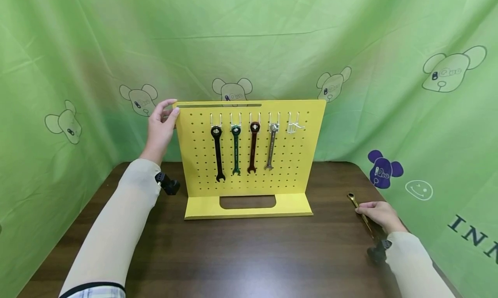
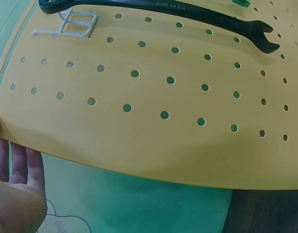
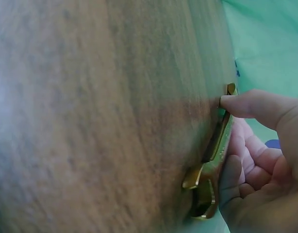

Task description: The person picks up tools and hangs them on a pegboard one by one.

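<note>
My left hand point(image 1: 161, 127) pinches the upper left corner of a yellow pegboard stand point(image 1: 241, 190), thumb in front and fingers behind. Between thumb and fingers, my right hand point(image 1: 379, 213) holds a gold combination wrench point(image 3: 219, 145) over the right side of the table; its ring end points away and its open end lies toward the wrist. Four hooks carry wrenches by their ring ends: a black wrench point(image 1: 218, 155), a green wrench point(image 1: 236, 151), a dark red wrench point(image 1: 253, 149) and a silver wrench point(image 1: 271, 149). To their right, a white wire hook point(image 1: 294, 126) bears nothing.
The stand rests on a dark brown wooden table point(image 1: 241, 250), its base having a rectangular cutout. A green curtain point(image 1: 272, 43) printed with bear heads surrounds the table at the back and sides. Small black cameras are strapped to both wrists.
</note>
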The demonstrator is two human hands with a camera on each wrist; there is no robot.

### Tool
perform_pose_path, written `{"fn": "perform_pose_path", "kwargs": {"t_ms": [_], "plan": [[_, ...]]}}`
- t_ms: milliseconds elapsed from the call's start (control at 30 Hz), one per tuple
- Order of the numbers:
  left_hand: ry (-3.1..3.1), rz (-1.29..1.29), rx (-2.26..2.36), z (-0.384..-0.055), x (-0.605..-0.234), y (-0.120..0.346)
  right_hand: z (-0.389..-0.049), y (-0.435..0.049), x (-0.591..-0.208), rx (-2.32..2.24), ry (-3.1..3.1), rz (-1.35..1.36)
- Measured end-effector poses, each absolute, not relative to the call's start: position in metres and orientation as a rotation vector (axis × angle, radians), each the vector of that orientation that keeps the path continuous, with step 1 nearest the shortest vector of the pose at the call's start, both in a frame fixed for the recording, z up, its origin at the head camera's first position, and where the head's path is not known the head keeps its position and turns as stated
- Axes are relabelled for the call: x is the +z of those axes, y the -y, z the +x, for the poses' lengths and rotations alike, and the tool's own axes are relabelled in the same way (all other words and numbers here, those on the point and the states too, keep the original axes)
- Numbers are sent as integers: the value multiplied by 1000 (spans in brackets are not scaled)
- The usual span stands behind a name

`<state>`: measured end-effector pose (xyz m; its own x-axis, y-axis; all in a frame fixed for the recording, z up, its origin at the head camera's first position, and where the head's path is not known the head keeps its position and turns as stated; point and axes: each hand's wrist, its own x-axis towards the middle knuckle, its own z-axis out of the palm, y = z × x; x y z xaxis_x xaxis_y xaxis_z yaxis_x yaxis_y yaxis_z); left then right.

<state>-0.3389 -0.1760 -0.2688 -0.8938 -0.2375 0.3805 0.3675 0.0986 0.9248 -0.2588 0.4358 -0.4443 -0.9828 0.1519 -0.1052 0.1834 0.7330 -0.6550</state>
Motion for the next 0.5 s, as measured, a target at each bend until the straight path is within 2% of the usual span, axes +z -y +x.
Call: {"fn": "perform_pose_path", "kwargs": {"t_ms": [500], "plan": [[1945, -130, -1853, -339, -269, 176, -255, -437, -450, -1178, -2877, 322]]}}
